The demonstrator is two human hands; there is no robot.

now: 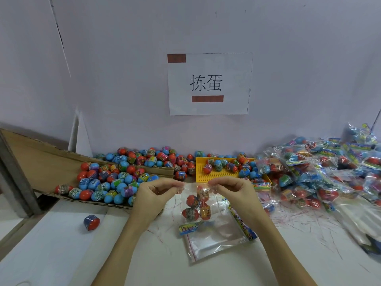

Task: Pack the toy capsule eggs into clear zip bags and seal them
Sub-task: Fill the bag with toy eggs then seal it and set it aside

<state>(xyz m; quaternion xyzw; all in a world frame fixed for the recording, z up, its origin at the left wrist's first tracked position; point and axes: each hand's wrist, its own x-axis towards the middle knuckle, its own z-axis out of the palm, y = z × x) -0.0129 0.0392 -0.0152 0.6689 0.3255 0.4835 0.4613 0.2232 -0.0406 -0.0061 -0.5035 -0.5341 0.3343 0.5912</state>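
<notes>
While the clear zip bag is held up over the white table, its top edge is pinched at 2 points, so the sealing step is judged to be in hand.

At far left, loose capsule eggs are heaped on a flattened cardboard sheet; 1 stray egg lies apart on the table.

The left hand is clenched on the bag's left top corner, thumb against forefinger. About 4 red-topped eggs are seen hanging inside the bag, between the hands. An empty bag lies flat beneath.

The right hand is pinched on the right top corner. Behind it, a yellow tray holds a few eggs. At far right, filled bags are piled.

Whether the zip is already closed cannot be told. Next move, as judged: the strip is to be pressed shut along its whole width, then the bag is to be added to the right-hand pile.
</notes>
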